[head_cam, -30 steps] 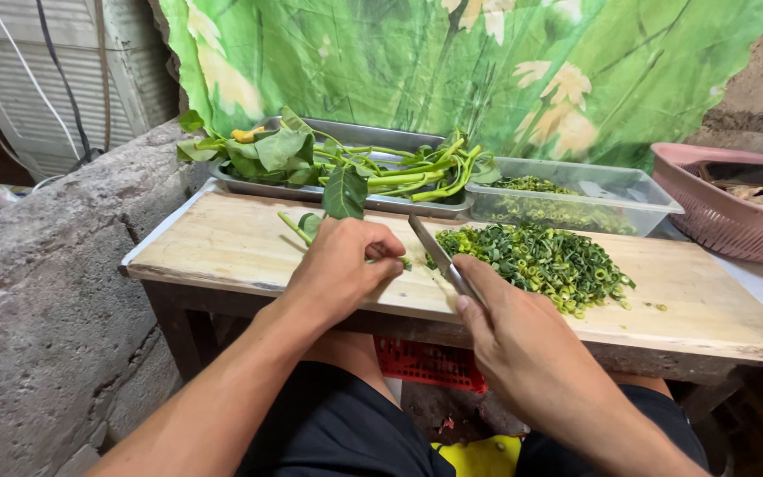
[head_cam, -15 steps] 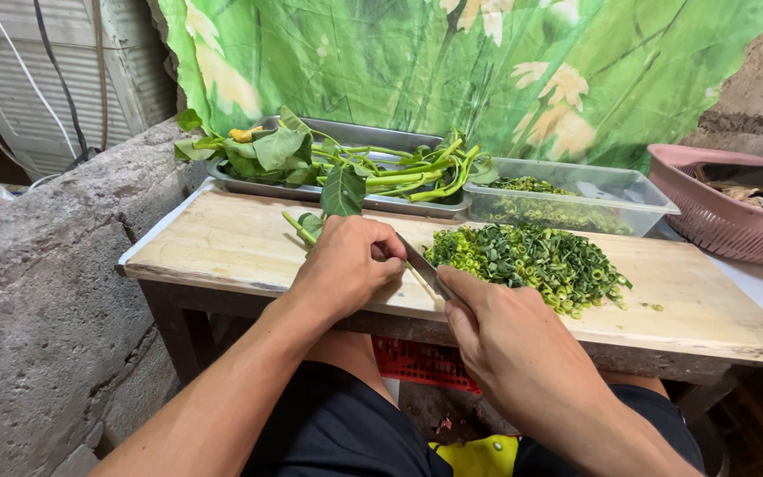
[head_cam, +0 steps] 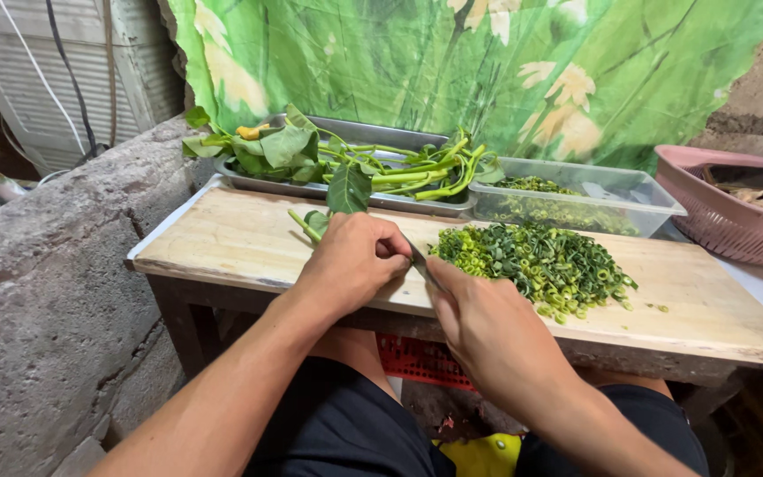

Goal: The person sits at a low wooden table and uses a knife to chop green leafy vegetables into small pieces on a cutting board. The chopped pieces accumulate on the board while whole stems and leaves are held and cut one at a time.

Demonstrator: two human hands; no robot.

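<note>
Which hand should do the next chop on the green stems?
Probably the right hand: it already grips the knife beside the chopped greens. The left hand is busy pinning the stems on the cutting board.

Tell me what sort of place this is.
Probably a rough home or outdoor kitchen prep corner. A wooden board on a low table holds chopped greens, a metal tray behind it holds leafy stems, and a bare concrete ledge runs alongside.

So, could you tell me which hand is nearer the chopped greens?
Right. The right hand sits at the edge of the chopped greens; the left hand is farther left.
</note>
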